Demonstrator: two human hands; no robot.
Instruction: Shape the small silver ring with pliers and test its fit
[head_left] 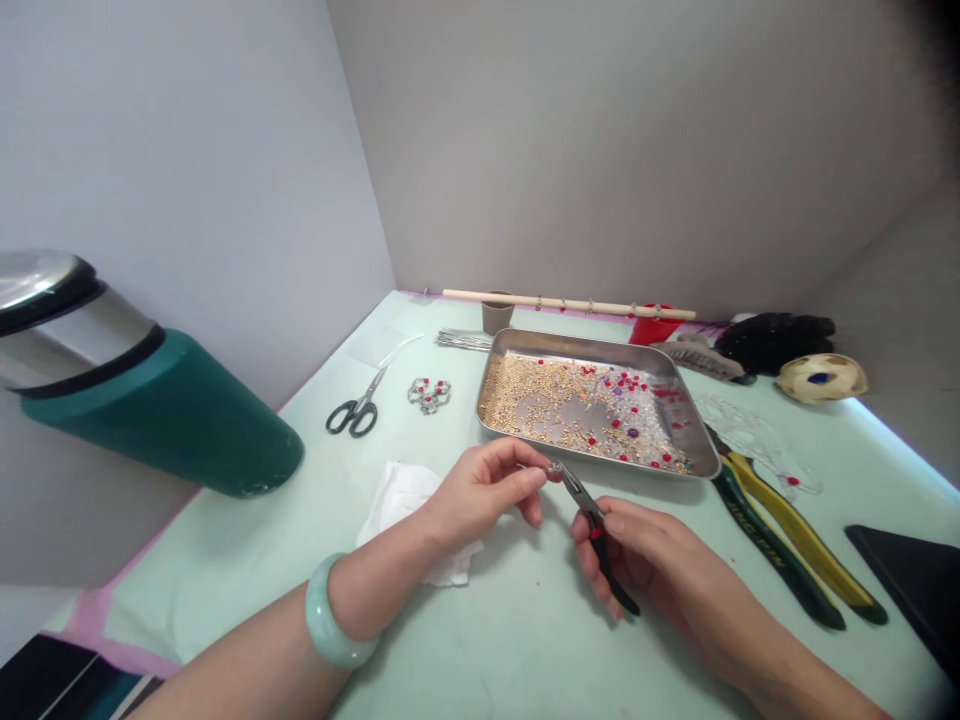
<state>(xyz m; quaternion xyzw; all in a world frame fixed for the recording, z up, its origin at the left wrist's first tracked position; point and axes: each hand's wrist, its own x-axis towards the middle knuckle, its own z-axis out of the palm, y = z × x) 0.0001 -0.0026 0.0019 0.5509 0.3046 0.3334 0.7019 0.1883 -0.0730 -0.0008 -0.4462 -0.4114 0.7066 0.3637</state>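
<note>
My left hand (499, 487), with a pale green bangle (332, 612) on its wrist, pinches a small beaded wire piece (553, 470) between thumb and forefinger. Wrapped round small pliers (598, 535) with black handles, my right hand (645, 550) holds their jaws at the wire piece. Just beyond both hands is a metal tray (600, 462) with gold, clear and red beads. A white tissue (397, 495) lies partly under my left forearm.
Scissors (356, 412), a beaded wire ornament (429, 395) and a large green bottle (165, 410) are on the left. Large yellow-green pliers (795, 540) and a black object (911, 590) lie right. Behind the tray are a wooden rod (510, 299), a brown cup (496, 318) and a red cup (655, 328).
</note>
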